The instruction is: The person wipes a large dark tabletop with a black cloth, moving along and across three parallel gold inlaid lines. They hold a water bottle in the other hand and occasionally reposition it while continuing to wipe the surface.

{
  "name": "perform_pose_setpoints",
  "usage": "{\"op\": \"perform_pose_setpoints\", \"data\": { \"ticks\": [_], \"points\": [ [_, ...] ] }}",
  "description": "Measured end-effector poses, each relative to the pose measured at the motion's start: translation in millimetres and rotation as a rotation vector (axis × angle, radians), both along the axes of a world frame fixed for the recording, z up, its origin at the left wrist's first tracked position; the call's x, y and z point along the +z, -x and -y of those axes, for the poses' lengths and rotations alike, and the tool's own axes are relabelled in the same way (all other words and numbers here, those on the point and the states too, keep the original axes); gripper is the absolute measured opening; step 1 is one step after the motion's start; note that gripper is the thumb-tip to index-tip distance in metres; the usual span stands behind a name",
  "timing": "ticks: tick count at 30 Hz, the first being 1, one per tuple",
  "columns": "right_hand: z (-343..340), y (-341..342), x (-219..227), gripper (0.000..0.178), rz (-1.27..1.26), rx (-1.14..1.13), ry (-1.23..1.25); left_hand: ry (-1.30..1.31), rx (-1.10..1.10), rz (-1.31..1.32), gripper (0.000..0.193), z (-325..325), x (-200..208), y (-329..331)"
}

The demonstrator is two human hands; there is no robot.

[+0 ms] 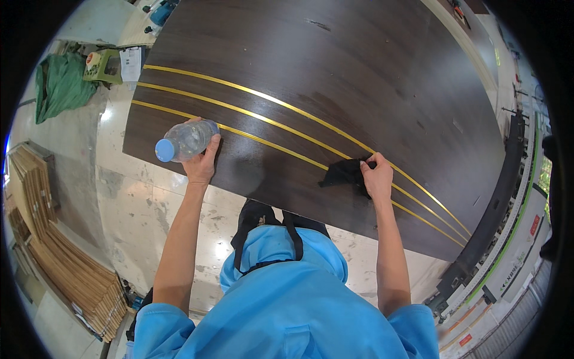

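Cloth [345,173], black and crumpled, sits pinched under our right hand [378,177], fingers closed on it, pressed against the dark wood panel [335,78] beside its gold inlay strips [281,100]. Our left hand [202,160] wraps a clear plastic bottle [186,140] with a blue cap, near the panel's left edge.

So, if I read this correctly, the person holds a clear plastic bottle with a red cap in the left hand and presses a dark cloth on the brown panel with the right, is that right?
Not quite: the head view shows the clear plastic bottle has a blue cap, not red. The rest holds: the left hand grips it, and the right hand presses the dark cloth on the brown panel.
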State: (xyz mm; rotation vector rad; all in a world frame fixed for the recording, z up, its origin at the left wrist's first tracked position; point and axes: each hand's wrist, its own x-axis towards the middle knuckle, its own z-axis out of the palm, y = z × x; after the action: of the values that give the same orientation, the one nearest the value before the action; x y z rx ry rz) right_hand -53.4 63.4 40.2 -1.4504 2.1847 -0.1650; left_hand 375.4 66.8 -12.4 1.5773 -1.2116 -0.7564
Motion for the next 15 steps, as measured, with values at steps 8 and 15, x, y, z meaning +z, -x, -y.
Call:
{"op": "perform_pose_setpoints", "data": {
  "ticks": [8,15],
  "points": [
    [3.9,-3.8,0.3,0.025,0.082,0.098,0.01,0.002,0.014,-0.049,0.059,-0.8,-0.5,1.0],
    [3.8,-13.8,3.0,0.024,0.133,0.135,0.052,0.02,0.009,-0.004,0.061,-1.2,-4.7,-1.6]
  ]
}}
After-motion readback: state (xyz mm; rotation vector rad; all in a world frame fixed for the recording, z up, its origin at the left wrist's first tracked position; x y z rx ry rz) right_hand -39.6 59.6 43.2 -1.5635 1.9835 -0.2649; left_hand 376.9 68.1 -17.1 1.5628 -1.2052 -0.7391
